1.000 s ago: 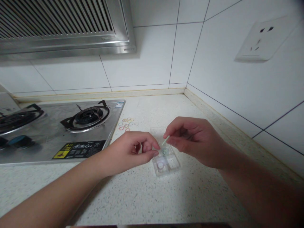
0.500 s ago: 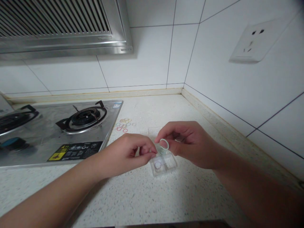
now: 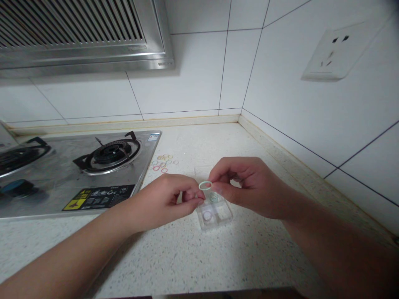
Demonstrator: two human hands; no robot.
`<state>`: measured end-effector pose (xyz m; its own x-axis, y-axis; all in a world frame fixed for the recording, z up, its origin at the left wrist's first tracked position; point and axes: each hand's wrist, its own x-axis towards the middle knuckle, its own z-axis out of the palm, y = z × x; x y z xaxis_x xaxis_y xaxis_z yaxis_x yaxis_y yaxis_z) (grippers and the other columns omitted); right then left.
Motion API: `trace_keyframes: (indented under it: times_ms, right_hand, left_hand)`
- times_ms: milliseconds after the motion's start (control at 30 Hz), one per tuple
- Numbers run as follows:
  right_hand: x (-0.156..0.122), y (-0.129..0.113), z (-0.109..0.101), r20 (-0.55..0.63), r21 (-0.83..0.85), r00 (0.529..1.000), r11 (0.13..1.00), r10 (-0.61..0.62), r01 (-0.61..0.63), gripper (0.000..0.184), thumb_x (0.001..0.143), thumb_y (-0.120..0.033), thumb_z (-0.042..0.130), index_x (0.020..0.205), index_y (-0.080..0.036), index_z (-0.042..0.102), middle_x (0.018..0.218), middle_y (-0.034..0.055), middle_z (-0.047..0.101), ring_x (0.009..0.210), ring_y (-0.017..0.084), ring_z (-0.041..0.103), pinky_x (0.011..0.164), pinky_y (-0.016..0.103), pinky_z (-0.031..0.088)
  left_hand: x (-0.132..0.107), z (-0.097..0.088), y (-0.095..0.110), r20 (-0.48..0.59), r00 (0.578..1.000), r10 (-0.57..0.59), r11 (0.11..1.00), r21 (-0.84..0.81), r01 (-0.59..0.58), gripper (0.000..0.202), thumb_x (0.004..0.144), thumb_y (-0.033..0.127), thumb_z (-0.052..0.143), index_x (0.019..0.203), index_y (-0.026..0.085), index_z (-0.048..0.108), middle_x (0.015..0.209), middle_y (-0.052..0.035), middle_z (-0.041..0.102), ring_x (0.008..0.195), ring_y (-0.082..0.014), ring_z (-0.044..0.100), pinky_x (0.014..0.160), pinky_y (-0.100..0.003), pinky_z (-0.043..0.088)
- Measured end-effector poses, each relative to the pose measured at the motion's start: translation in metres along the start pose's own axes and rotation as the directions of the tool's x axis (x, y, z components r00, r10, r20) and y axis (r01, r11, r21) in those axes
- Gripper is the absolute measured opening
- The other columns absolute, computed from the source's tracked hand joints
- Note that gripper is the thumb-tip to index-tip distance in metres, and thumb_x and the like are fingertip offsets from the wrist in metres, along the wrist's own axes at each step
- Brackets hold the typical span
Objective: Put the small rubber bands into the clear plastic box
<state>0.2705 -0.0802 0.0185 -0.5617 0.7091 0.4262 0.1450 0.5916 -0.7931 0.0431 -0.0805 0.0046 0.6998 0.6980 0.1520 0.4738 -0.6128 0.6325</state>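
Observation:
My right hand (image 3: 249,187) pinches a small pale green rubber band (image 3: 205,185) between thumb and forefinger, holding it just above a clear plastic compartment box (image 3: 214,211) on the speckled counter. The box holds a purple band in the near left cell and a greenish one further back. My left hand (image 3: 170,199) is curled closed beside the box's left edge, thumb and fingertips pressed together right next to the band; what it holds, if anything, is hidden.
A loose heap of coloured rubber bands (image 3: 162,162) lies on the counter behind the hands. A steel gas hob (image 3: 77,170) fills the left side. White tiled walls meet in a corner, with a wall socket (image 3: 333,52) on the right and an extractor hood (image 3: 81,33) above.
My right hand has turned the green band from edge-on to a flat open loop and brought it left, close to my left fingertips. The left hand has stayed beside the box.

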Motion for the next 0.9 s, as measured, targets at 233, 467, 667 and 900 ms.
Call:
trace_keyframes:
  times_ms: [233, 467, 667, 900]
  right_hand:
    - [0.004, 0.011, -0.008, 0.027, -0.177, 0.999, 0.984, 0.035, -0.03, 0.009, 0.088, -0.023, 0.06, 0.087, -0.016, 0.066, 0.065, -0.0021, 0.057, 0.058, 0.009, 0.049, 0.054, 0.022, 0.04]
    - [0.008, 0.019, -0.022, 0.153, -0.477, 0.972, 0.875, 0.177, -0.084, 0.011, 0.087, -0.023, 0.057, 0.087, -0.017, 0.066, 0.061, -0.004, 0.056, 0.055, 0.009, 0.045, 0.053, 0.023, 0.033]
    - [0.006, 0.02, -0.023, 0.314, -0.63, 0.915, 0.777, 0.253, 0.001, 0.01, 0.083, -0.018, 0.055, 0.077, -0.019, 0.062, 0.06, -0.0044, 0.057, 0.055, 0.008, 0.044, 0.054, 0.025, 0.026]
    - [0.003, 0.021, -0.022, 0.344, -0.643, 0.902, 0.765, 0.263, 0.022, 0.008, 0.08, -0.017, 0.056, 0.079, -0.02, 0.063, 0.061, -0.0053, 0.058, 0.055, 0.009, 0.044, 0.054, 0.025, 0.025]
  left_hand:
    - [-0.002, -0.006, -0.003, -0.041, 0.999, 0.006, 0.996, 0.088, -0.003, 0.012, 0.091, 0.022, 0.057, 0.091, 0.019, 0.068, 0.076, 0.0019, 0.065, 0.066, -0.0094, 0.057, 0.062, -0.022, 0.042]
    - [0.001, -0.012, -0.017, -0.105, 0.985, -0.136, 0.977, 0.153, 0.152, 0.02, 0.094, 0.03, 0.053, 0.089, 0.021, 0.069, 0.074, 0.0017, 0.065, 0.065, -0.0115, 0.055, 0.058, -0.024, 0.039]
    - [0.002, -0.018, -0.028, -0.143, 0.978, -0.153, 0.947, 0.261, 0.186, 0.023, 0.095, 0.035, 0.052, 0.088, 0.021, 0.068, 0.074, 0.0016, 0.065, 0.065, -0.0121, 0.055, 0.06, -0.026, 0.037]
    - [0.001, -0.02, -0.03, -0.128, 0.977, -0.168, 0.932, 0.301, 0.2, 0.024, 0.095, 0.038, 0.051, 0.089, 0.021, 0.068, 0.073, 0.002, 0.065, 0.063, -0.0118, 0.055, 0.058, -0.025, 0.036]
